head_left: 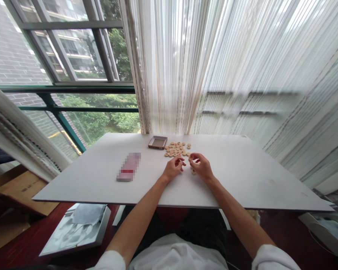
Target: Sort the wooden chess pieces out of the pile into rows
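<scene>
Several round pale wooden discs [177,149] lie in a cluster on the white table [242,176], just beyond my hands. My left hand [174,168] rests on the table with its fingers curled, fingertips pinched near the cluster. My right hand [202,166] sits beside it with fingers closed around one or two discs, one showing under the hand. A small brown square tin [157,142] stands left of the discs.
A flat pinkish box [129,167] lies on the table to the left. Striped sheer curtains [228,67] hang behind the table, and a window [73,75] is at the back left. Cardboard and papers [79,228] lie on the floor at left.
</scene>
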A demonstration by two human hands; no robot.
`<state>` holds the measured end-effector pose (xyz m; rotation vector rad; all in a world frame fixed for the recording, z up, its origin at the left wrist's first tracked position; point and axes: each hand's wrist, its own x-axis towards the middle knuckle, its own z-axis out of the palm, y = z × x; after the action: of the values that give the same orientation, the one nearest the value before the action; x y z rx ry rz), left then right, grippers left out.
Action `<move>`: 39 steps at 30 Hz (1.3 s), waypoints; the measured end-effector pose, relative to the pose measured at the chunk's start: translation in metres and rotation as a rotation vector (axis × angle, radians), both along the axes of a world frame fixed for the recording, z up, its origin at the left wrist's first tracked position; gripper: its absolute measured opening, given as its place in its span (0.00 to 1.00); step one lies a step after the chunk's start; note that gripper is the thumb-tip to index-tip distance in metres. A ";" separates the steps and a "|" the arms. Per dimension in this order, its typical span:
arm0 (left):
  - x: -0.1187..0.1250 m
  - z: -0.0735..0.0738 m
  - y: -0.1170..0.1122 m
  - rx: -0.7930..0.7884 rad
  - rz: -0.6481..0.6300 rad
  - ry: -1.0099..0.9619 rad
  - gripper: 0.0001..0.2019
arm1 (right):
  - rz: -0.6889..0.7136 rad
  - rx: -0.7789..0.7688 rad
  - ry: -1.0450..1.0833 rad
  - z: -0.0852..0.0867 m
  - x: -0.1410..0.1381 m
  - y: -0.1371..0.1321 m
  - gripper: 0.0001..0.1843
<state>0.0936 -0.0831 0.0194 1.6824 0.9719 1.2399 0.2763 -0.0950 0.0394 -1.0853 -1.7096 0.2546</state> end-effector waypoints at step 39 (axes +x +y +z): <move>-0.014 0.009 -0.001 0.178 0.497 0.167 0.09 | 0.005 0.038 -0.307 0.001 -0.002 0.029 0.09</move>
<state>0.0801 -0.0844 0.0287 1.7618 1.4822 1.5583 0.2743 -0.0660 0.0404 -1.1364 -1.9796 0.0595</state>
